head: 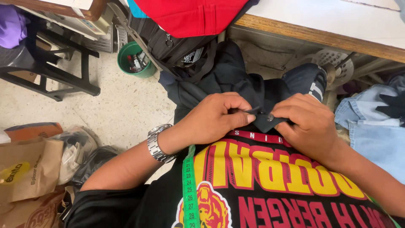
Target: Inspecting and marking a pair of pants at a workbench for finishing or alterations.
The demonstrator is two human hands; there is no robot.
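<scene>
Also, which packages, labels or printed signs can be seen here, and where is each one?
Brown paper bag: lower left on the floor, with a yellow round mark.
Small black label: hanging from the dark bag at top centre, rectangular, white print.
Green measuring tape: down the person's chest, narrow strip, dark numbers.

Crumpled brown paper bag with a round yellow printed patch [26,169] at far left on the floor; flat orange-topped package [33,130] just above it, partly hidden; second brown paper bag with dark red print [36,213] in the bottom left corner; small black-and-white sewn label [189,58] on dark fabric hanging under the red cloth at top centre, tilted; white tag [314,90] on dark denim right of centre.
</scene>
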